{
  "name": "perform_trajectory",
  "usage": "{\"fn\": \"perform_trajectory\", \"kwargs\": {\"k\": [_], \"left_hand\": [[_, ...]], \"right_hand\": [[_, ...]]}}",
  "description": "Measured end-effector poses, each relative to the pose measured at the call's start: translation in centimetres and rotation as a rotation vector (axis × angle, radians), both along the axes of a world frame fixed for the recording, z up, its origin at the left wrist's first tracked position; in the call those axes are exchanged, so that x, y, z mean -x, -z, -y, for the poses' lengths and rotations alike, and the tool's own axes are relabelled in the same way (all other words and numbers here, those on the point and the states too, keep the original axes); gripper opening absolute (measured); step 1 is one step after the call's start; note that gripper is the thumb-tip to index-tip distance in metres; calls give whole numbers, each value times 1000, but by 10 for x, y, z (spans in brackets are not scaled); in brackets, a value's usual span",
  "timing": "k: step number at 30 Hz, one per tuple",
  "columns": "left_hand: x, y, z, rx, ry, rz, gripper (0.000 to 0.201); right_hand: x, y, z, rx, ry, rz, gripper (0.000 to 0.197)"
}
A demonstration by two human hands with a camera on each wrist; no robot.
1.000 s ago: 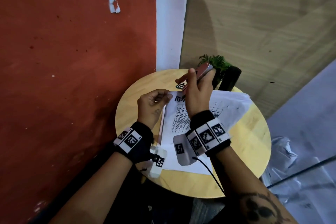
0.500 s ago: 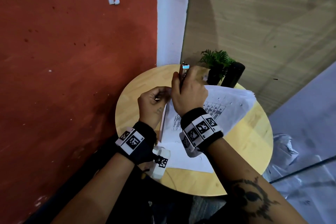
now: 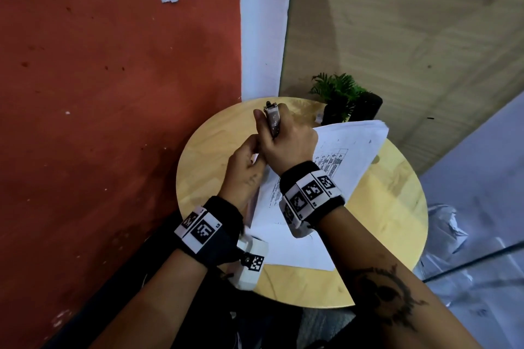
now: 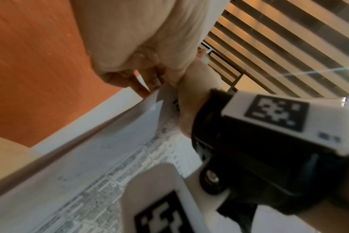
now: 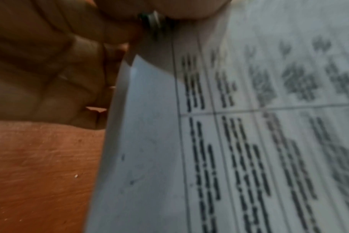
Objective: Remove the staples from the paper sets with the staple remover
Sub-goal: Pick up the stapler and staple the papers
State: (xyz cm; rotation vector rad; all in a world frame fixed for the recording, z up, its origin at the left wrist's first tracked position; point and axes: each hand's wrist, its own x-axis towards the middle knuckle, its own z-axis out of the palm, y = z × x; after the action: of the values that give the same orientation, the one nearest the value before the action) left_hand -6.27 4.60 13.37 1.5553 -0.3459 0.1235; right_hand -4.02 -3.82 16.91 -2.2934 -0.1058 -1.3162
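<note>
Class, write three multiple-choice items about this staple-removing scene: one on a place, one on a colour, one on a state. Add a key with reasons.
1. Where does the potted plant stand?
A. at the round table's far edge
B. on the floor
C. on the papers

2. What colour is the wall on the left?
A. green
B. red
C. black

3. How does the right hand hold the staple remover?
A. flat on the table
B. gripped, its end sticking up above the fingers
C. not at all

Key:
1 A, the head view shows the plant behind the paper set on the tabletop.
2 B, it is red in the head view.
3 B, fingers wrap the tool beside the left hand, which pinches the paper's corner.
</note>
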Motion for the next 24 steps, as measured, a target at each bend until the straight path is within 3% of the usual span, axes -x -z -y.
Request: {"fn": "perform_trajectory", "kwargs": {"k": [6, 13, 15, 17, 20, 22, 24], "left_hand": [[-4, -3, 1, 14, 51, 13, 12], [-9, -2, -5, -106, 31, 141, 23], [-12, -1, -8, -85, -9, 157, 15], [-14, 2, -11, -85, -45, 158, 10], [-16, 4, -14, -65, -20, 128, 11], [-15, 4, -15, -37, 8, 101, 12], [-14, 3, -15, 0, 44, 71, 20]], "right_hand": [[-3, 1, 8, -32, 2, 51, 42], [5, 1, 14, -26, -41, 54, 41], [15, -3, 24, -202, -108, 44, 44], [24, -9, 46, -585, -145, 92, 49], [41, -7, 105, -1080, -83, 318, 33], [52, 8, 141, -1189, -80, 228, 20], [58, 33, 168, -1156, -116, -61, 16]]}}
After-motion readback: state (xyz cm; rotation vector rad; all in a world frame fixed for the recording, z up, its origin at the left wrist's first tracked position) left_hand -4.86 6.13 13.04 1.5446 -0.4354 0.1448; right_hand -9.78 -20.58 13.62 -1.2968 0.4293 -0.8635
